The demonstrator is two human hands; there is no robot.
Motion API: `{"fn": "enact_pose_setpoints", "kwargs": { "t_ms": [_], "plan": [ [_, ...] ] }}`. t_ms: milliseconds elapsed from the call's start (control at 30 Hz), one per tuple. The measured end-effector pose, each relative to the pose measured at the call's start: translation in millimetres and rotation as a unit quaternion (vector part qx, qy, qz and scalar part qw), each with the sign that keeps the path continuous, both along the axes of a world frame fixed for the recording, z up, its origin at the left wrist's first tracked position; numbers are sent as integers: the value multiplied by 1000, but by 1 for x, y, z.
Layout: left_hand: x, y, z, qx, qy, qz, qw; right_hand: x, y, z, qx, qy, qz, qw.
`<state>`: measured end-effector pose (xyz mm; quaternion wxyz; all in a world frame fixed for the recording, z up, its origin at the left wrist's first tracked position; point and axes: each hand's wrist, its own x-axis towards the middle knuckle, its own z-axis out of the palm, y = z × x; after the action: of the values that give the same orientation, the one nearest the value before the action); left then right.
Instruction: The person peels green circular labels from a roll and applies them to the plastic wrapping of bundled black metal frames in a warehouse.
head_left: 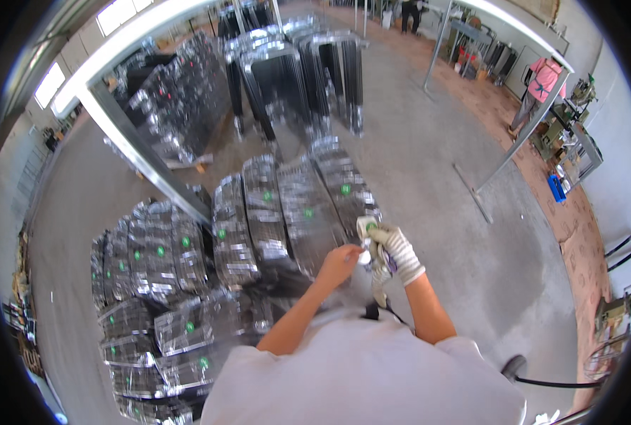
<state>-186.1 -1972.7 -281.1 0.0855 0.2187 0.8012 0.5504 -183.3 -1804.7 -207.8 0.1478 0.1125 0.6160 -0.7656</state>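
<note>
My right hand (pixel 399 253) wears a whitish work glove and is closed around a small roll of white labels (pixel 365 227) with a green round mark. A second, loose glove (pixel 380 278) hangs below that hand, apparently held with the roll. My bare left hand (pixel 341 262) is beside it, its fingers pinched together at a small white piece (pixel 364 258); whether this is a label or backing paper is too small to tell. In front of both hands lie film-wrapped dark bundles (pixel 308 211), several bearing a green round sticker (pixel 346 189).
More wrapped bundles (pixel 161 248) are stacked at the left. Black frames (pixel 276 64) stand beyond them, near a wrapped pile (pixel 177 99). A metal rack post (pixel 142 152) rises at the left. A person in pink (pixel 542 79) stands by machines at the far right.
</note>
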Motion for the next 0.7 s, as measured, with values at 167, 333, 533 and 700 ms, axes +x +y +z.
{"fn": "enact_pose_setpoints", "kwargs": {
  "t_ms": [167, 333, 533, 700],
  "plan": [
    [41, 17, -7, 285, -379, -58, 878, 20, -10, -11, -84, -19, 15, 996],
    [38, 10, 6, 456, -487, -45, 744, 38, -14, -10, -126, -61, 45, 989],
    [42, 39, -6, 532, -496, 5, 687, 63, -4, -6, -58, -61, 49, 995],
    [61, 97, 15, 428, -495, 132, 745, 86, 32, -6, -23, -52, 32, 998]
  ]
}}
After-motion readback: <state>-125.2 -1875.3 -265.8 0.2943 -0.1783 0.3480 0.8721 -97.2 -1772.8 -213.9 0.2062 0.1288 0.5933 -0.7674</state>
